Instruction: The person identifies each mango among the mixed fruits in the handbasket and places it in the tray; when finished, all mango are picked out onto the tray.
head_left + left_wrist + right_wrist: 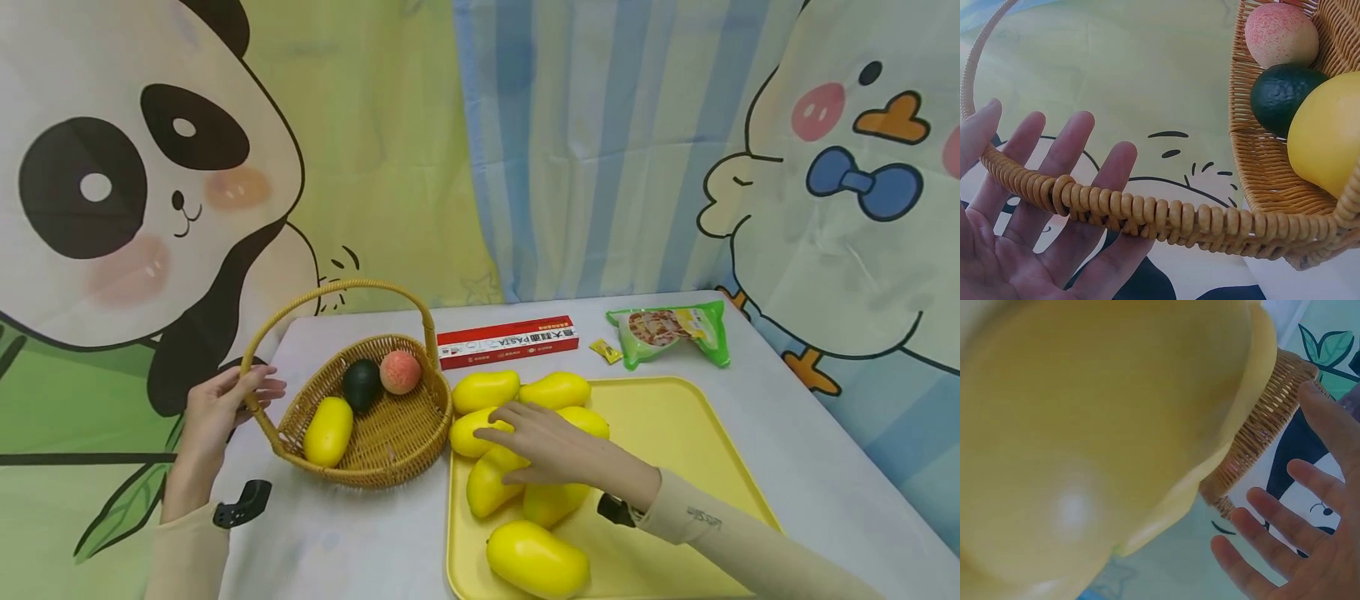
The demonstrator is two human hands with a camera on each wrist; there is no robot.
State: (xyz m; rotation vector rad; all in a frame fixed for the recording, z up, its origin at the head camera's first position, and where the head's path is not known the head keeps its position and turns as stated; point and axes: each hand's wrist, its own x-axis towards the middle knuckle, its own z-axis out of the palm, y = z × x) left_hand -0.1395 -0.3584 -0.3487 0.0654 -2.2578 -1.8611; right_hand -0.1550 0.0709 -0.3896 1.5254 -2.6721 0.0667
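A wicker basket (390, 477) with a tall arched handle (337, 286) holds a yellow mango (328, 432), a dark green avocado (362, 385) and a pinkish peach (401, 372). My left hand (212, 417) is at the handle's left side; the left wrist view shows the handle lying across its extended, spread fingers (1063, 147). Over the mangoes (537, 560) on a yellow tray (675, 417) reaches my right hand (562, 446), palm down. In the right wrist view its fingers (1279, 519) are spread and nothing is gripped. A large blurred mango (1097, 425) fills much of that view.
Behind the tray lie a red-and-white pasta box (508, 342), a small yellow packet (606, 351) and a green food bag (671, 333). The table has a white cover (322, 550). Printed cartoon curtains (390, 150) hang behind it.
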